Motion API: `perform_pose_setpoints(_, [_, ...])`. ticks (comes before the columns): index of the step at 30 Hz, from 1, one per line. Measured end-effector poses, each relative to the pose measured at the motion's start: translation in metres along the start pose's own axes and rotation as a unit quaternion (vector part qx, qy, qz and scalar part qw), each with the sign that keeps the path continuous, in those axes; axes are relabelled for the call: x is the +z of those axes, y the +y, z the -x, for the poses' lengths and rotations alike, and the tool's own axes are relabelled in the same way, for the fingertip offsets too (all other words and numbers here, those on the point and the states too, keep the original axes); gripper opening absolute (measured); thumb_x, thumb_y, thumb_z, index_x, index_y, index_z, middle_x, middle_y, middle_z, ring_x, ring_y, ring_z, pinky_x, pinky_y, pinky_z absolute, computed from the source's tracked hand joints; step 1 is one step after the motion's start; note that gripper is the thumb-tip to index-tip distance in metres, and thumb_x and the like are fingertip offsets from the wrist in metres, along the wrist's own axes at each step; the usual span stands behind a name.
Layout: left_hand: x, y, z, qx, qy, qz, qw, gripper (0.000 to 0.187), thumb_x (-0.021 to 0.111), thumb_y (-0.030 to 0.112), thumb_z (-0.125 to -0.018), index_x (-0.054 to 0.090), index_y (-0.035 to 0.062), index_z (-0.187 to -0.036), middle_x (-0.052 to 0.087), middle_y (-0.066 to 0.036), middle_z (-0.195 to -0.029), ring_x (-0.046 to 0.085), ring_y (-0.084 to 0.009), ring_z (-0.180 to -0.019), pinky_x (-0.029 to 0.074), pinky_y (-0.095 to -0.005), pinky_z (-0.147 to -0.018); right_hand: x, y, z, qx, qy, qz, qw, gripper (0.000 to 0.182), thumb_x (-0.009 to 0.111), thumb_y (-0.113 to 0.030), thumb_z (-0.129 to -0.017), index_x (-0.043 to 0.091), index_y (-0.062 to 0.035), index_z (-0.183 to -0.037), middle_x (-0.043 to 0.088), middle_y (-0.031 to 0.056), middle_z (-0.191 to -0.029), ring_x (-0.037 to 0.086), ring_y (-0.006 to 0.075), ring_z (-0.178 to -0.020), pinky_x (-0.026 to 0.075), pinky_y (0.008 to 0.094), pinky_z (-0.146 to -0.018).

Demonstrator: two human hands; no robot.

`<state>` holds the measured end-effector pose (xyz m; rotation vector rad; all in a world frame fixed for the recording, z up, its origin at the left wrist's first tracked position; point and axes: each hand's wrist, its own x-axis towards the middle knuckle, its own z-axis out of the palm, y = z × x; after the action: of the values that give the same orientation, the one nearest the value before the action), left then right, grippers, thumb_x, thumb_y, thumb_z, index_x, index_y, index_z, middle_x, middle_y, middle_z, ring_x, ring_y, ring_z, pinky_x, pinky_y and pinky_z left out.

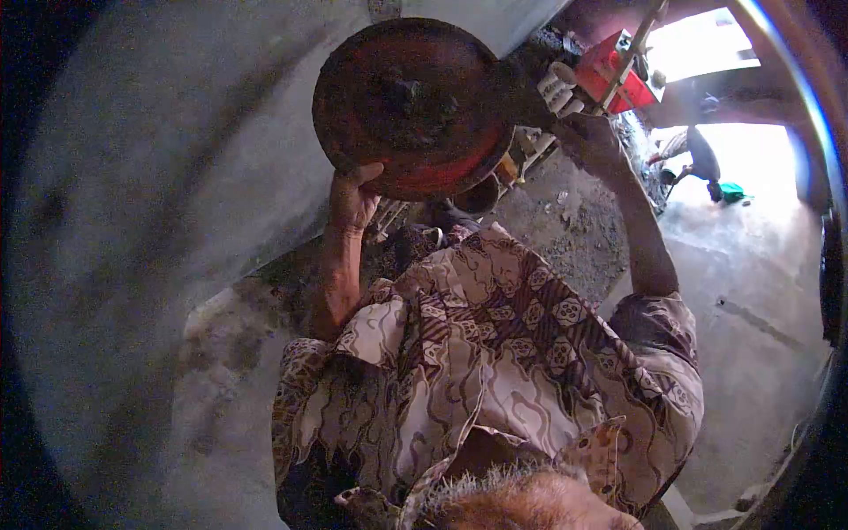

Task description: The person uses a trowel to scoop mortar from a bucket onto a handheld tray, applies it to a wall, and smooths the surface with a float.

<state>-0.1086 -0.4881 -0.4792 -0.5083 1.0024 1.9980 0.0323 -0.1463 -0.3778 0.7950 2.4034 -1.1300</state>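
Note:
A large round pan-like thing point(415, 168), dark with a reddish inner surface, is held up in front of me. Its middle is dark and blurred, and a small greyish patch shows there. My left hand point(358, 196) grips the lower left rim, with the thumb over the face and the other fingers behind it. On the other side, my right hand point(570, 124) reaches up beside the pan's right edge. Deep shadow hides its fingers, so I cannot make out whether it touches the pan.
Pale cup-like things point(556, 90) and a red box point(609, 71) stand at the upper right, near a slanting pole point(632, 57). Rubble covers the ground point(574, 221). A bare wall point(177, 177) rises at left. Another person point(702, 155) bends over in a bright doorway, near a green thing point(731, 191).

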Motion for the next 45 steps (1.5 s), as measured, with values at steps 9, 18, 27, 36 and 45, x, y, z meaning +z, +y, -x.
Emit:
perform_pose_setpoints(9, [0.030,0.006,0.015,0.007,-0.007,-0.039,0.999,0.028,0.063,0.000,-0.069,0.060,0.0007,-0.097,0.062,-0.008,-0.096,0.061,-0.0241,-0.087,0.052,-0.0352,-0.078,0.071,0.036,-0.031,-0.068,0.010,-0.141,0.988,0.028,0.058,-0.031,-0.082,0.063,-0.0043,-0.074,0.061,0.0101,-0.066,0.055,0.0216,-0.055,0.044,0.0353,-0.054])
perform_pose_setpoints(18, [-0.022,-0.014,0.037,-0.052,-0.035,0.033,0.997,0.009,0.061,0.005,-0.076,0.058,0.0027,-0.084,0.060,-0.005,-0.078,0.061,-0.0189,-0.075,0.053,-0.0346,-0.066,0.029,-0.004,-0.019,-0.034,0.071,-0.403,0.912,0.036,0.060,-0.036,-0.082,0.062,0.0004,-0.082,0.062,0.0079,-0.073,0.053,0.0127,-0.065,0.045,0.0313,-0.061])
perform_pose_setpoints(27, [0.039,-0.008,0.089,-0.034,0.113,-0.003,0.993,0.014,0.061,-0.002,-0.073,0.054,0.0090,-0.078,0.055,-0.001,-0.063,0.058,-0.0158,-0.055,0.051,-0.0304,-0.049,0.003,-0.051,-0.080,0.031,0.442,-0.458,0.771,0.022,0.058,-0.021,-0.086,0.054,-0.0009,-0.093,0.057,0.0040,-0.075,0.049,0.0092,-0.059,0.042,0.0256,-0.052])
perform_pose_setpoints(36, [0.013,0.018,0.096,-0.003,-0.003,0.081,0.997,0.021,0.062,0.007,-0.079,0.046,0.0123,-0.066,0.049,0.000,-0.063,0.047,-0.0098,-0.055,0.038,-0.0285,-0.049,-0.058,-0.173,-0.127,-0.080,0.493,-0.334,0.800,0.024,0.061,-0.019,-0.079,0.052,-0.0047,-0.097,0.060,0.0233,-0.077,0.060,0.0382,-0.074,0.046,0.0422,-0.065])
perform_pose_setpoints(45, [-0.070,-0.002,0.081,0.076,0.047,-0.004,0.996,0.027,0.058,0.024,-0.085,0.062,0.0016,-0.099,0.066,-0.008,-0.090,0.061,-0.0167,-0.069,0.049,-0.0266,-0.048,-0.035,-0.048,-0.145,-0.282,0.267,0.056,0.920,0.021,0.062,-0.017,-0.082,0.053,-0.0141,-0.101,0.062,0.0087,-0.084,0.063,0.0276,-0.068,0.050,0.0392,-0.055])
